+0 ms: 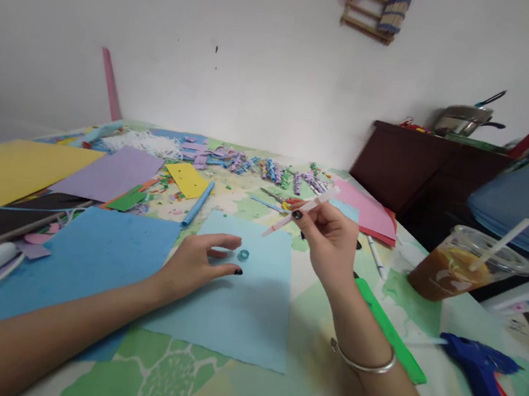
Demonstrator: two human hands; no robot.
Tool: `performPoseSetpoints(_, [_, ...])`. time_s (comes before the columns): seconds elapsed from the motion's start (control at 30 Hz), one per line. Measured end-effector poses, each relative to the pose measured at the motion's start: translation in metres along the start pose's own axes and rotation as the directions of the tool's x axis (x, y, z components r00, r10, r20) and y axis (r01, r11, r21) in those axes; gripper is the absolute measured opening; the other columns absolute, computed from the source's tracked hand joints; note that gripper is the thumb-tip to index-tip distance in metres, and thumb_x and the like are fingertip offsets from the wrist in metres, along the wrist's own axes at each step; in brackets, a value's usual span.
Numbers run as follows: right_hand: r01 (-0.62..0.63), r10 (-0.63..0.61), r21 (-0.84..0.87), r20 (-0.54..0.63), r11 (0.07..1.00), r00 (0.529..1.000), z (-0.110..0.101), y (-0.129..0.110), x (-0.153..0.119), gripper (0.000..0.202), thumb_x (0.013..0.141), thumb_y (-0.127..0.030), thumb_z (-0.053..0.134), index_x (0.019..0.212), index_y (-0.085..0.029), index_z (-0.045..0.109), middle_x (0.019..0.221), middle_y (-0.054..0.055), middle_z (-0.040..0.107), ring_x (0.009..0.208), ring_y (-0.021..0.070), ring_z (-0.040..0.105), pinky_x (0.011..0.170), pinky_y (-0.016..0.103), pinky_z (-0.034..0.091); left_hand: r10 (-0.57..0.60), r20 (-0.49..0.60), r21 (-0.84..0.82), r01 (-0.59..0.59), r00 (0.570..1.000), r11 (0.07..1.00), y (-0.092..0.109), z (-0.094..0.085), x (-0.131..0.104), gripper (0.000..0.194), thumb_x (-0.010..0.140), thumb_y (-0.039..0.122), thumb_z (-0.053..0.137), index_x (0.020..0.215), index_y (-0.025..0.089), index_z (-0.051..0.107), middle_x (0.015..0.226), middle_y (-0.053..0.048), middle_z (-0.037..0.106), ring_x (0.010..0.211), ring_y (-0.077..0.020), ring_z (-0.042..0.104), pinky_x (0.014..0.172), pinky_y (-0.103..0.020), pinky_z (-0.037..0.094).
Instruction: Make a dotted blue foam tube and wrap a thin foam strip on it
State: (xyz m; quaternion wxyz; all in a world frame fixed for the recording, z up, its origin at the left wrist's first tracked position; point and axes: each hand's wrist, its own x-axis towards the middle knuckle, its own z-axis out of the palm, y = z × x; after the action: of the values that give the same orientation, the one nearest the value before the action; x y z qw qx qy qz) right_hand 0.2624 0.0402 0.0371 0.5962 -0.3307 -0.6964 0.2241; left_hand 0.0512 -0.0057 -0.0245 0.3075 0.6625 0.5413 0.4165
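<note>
A light blue sheet of paper point(246, 310) lies on the table in front of me. On it sits a small teal ring point(244, 255), perhaps a coil of paper. My left hand point(200, 262) rests over the sheet with fingers apart, its thumb and fingertips just beside the ring and nothing between them. Above the sheet's upper right, my right hand point(331, 239) pinches a slim, pale pink-and-white pen-like stick point(283, 223), whose tip slants down to the left, apart from the ring.
To the right are a green ruler point(389, 330), a blue glue gun point(479, 372), a marker point(376, 257) and a tilted-looking drink cup point(450, 269). Scissors point(275, 196), paper curls point(269, 170) and a blue paper tube point(198, 204) lie behind. Coloured sheets point(10, 169) cover the left.
</note>
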Motion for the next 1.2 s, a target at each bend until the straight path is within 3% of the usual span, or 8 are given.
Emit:
performPoseSetpoints(0.13, [0.032, -0.038, -0.070, -0.092, 0.997, 0.995, -0.009, 0.003, 0.005, 0.033, 0.081, -0.038, 0.061, 0.059, -0.019, 0.045, 0.052, -0.006, 0.035, 0.050, 0.0083, 0.028, 0.048, 0.024, 0.022, -0.019, 0.015, 0.036, 0.018, 1.000, 0.999, -0.005, -0.002, 0.003, 0.048, 0.067, 0.033, 0.072, 0.111, 0.015, 0.067, 0.114, -0.010, 0.070, 0.095, -0.0242, 0.068, 0.091, -0.042, 0.053])
performPoseSetpoints(0.23, [-0.112, 0.111, -0.432, -0.028, 0.895, 0.993, -0.015, 0.012, 0.009, 0.033, 0.080, -0.029, 0.055, 0.054, -0.020, 0.039, 0.050, -0.004, 0.036, 0.050, 0.0099, 0.033, 0.051, 0.026, 0.024, 0.000, 0.045, 0.062, -0.003, 0.999, 0.998, -0.010, -0.003, 0.006, 0.043, 0.070, 0.031, 0.069, 0.110, 0.015, 0.068, 0.112, -0.009, 0.070, 0.095, -0.0230, 0.067, 0.092, -0.040, 0.052])
performPoseSetpoints(0.33, [-0.201, 0.477, -0.759, 0.159, 0.619, 0.864, -0.018, 0.029, 0.010, 0.033, 0.071, -0.023, 0.060, 0.046, -0.020, 0.040, 0.044, -0.002, 0.039, 0.047, 0.0123, 0.038, 0.050, 0.028, 0.024, 0.059, 0.093, 0.082, -0.067, 0.994, 0.994, -0.010, -0.004, 0.009, 0.035, 0.072, 0.031, 0.066, 0.103, 0.017, 0.071, 0.111, -0.008, 0.071, 0.096, -0.0223, 0.066, 0.086, -0.036, 0.052])
performPoseSetpoints(0.47, [-0.204, 0.563, -0.815, 0.172, 0.542, 0.809, -0.019, 0.047, 0.008, 0.022, 0.062, -0.017, 0.068, 0.051, -0.020, 0.049, 0.047, 0.002, 0.046, 0.050, 0.0170, 0.047, 0.051, 0.028, 0.028, 0.128, 0.117, 0.158, -0.146, 0.985, 0.977, -0.008, -0.006, 0.015, 0.023, 0.073, 0.030, 0.063, 0.091, 0.018, 0.074, 0.112, -0.007, 0.070, 0.085, -0.0193, 0.067, 0.072, -0.031, 0.053])
performPoseSetpoints(0.67, [-0.005, 0.382, -0.677, 0.409, 0.736, 0.829, 0.000, 0.035, 0.001, 0.015, 0.076, -0.015, 0.063, 0.091, -0.018, 0.063, 0.088, 0.007, 0.064, 0.080, 0.0193, 0.058, 0.068, 0.029, 0.040, 0.146, -0.079, 0.486, -0.090, 0.986, 0.869, -0.018, -0.031, 0.054, 0.019, 0.078, 0.027, 0.055, 0.086, 0.018, 0.070, 0.104, -0.010, 0.070, 0.103, -0.0260, 0.061, 0.091, -0.038, 0.046])
performPoseSetpoints(0.83, [0.220, 0.126, -0.338, 0.758, 0.915, 0.640, 0.030, 0.023, -0.022, 0.026, 0.073, -0.012, 0.071, 0.098, -0.018, 0.066, 0.107, 0.008, 0.059, 0.101, 0.0201, 0.053, 0.085, 0.029, 0.041, 0.004, -0.295, 0.567, 0.171, 0.956, 0.806, -0.044, -0.060, 0.098, 0.035, 0.069, 0.032, 0.069, 0.094, 0.009, 0.063, 0.107, -0.022, 0.062, 0.114, -0.0421, 0.050, 0.095, -0.051, 0.038])
performPoseSetpoints(1.03, [0.179, 0.161, -0.364, 0.731, 0.914, 0.663, 0.036, 0.035, -0.028, 0.014, 0.075, -0.004, 0.064, 0.085, -0.013, 0.067, 0.096, 0.009, 0.059, 0.091, 0.0183, 0.054, 0.081, 0.028, 0.040, -0.217, -0.303, 0.394, 0.329, 0.928, 0.858, -0.053, -0.075, 0.122, 0.028, 0.088, 0.033, 0.061, 0.109, 0.014, 0.060, 0.111, -0.009, 0.061, 0.099, -0.0224, 0.061, 0.085, -0.042, 0.051])
performPoseSetpoints(1.2, [0.130, 0.181, -0.384, 0.674, 0.914, 0.716, 0.034, 0.042, -0.025, 0.017, 0.073, -0.001, 0.062, 0.084, -0.014, 0.065, 0.090, 0.005, 0.057, 0.072, 0.0113, 0.052, 0.070, 0.023, 0.039, -0.178, -0.261, 0.061, 0.200, 0.949, 0.978, -0.023, -0.063, 0.108, 0.028, 0.082, 0.038, 0.066, 0.090, 0.011, 0.063, 0.087, -0.005, 0.065, 0.083, -0.0197, 0.062, 0.073, -0.033, 0.051])
